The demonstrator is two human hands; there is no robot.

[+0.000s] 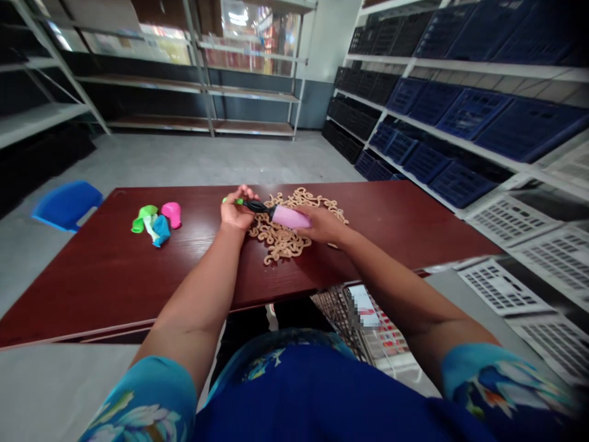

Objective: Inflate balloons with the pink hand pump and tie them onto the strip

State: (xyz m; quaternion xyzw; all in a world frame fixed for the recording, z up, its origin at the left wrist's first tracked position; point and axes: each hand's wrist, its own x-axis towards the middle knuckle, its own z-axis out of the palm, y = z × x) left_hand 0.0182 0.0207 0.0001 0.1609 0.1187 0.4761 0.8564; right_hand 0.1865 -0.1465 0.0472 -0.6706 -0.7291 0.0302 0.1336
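A pink-handled tool with a black, tapering front lies across between my two hands; its exact kind is unclear. My right hand is wrapped round the pink end. Palm up, my left hand supports the black front, its fingers curled loosely around it. A bit of bright green shows at the tip by the left fingers; I cannot make out what it is. Beneath and behind the tool, a pile of tan, curled, hook-like pieces spreads over the dark red table.
To the left lie limp green, white, blue and pink balloons. A blue chair stands beyond the table's left edge. Below the front edge is a phone by a wire basket. Shelves with blue crates line the right; metal racks stand behind.
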